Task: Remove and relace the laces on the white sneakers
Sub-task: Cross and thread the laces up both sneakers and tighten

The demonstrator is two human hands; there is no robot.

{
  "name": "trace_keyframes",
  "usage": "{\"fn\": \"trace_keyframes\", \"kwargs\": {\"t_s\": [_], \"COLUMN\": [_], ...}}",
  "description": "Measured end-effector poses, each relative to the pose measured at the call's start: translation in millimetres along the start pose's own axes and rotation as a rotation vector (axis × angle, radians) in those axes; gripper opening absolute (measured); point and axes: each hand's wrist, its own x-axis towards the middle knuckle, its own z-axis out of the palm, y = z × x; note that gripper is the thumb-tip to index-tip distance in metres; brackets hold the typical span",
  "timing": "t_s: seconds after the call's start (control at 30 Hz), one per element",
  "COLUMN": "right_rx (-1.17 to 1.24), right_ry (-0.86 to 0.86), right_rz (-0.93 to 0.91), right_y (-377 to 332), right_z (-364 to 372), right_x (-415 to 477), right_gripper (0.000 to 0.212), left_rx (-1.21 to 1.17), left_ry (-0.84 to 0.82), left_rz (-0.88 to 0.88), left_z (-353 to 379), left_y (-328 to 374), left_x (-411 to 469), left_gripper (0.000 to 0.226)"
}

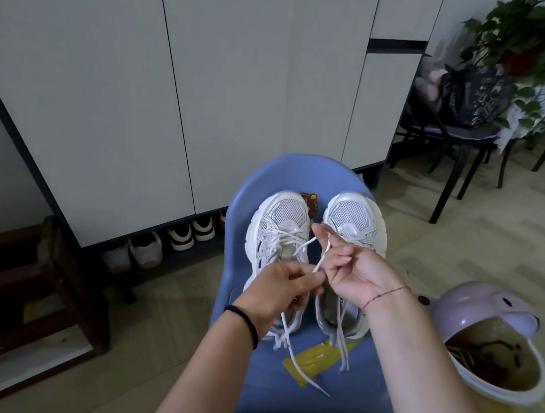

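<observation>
- Your left hand (pixel 285 283) sits closest, its fingers curled, thumb and forefinger pinching a white lace (pixel 321 253) just beside your right palm.
- Your right hand (pixel 355 272) is curled as well, holding a strand of the lace that rises from your left fingertips.
- Beyond your fingers, the left sneaker (pixel 279 227) and right sneaker (pixel 355 221) stand side by side on a blue chair (pixel 301 175), toes pointing away.
- Below your wrists, loose lace ends trail over a yellow sheet (pixel 312 358).
- Well right of your right fingers lies a lilac bin (pixel 487 329).
</observation>
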Motion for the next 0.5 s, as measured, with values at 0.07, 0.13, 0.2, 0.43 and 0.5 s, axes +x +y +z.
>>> {"fn": "trace_keyframes", "kwargs": {"t_s": [0.07,0.13,0.2,0.43,0.5], "right_rx": [-0.025,-0.088,-0.207,-0.65,-0.718], "right_ry": [0.069,0.129,0.168,0.271,0.229], "right_rz": [-0.057,-0.108,-0.137,-0.073,-0.111], "right_y": [-4.4,-8.5,-9.1,15.8,22.0], "right_z": [-3.3,-7.4,-9.7,2.8,2.8], "right_x": [1.9,2.4,1.6,-1.5,-0.3], "right_gripper": [0.015,0.017,0.014,0.018,0.015], "left_rx": [0.044,0.063,0.043,-0.032,-0.021], "left_ry": [0.072,0.148,0.198,0.247,0.235], "left_rz": [-0.023,-0.041,-0.035,0.07,0.076], "left_z": [-7.2,-14.1,-17.9,-11.1,-9.3], "left_y": [-0.8,-0.7,-0.1,6.6,7.5], "left_x": [0.5,0.5,0.5,-0.1,-0.5], "left_gripper": [0.017,0.019,0.024,0.016,0.02]}}
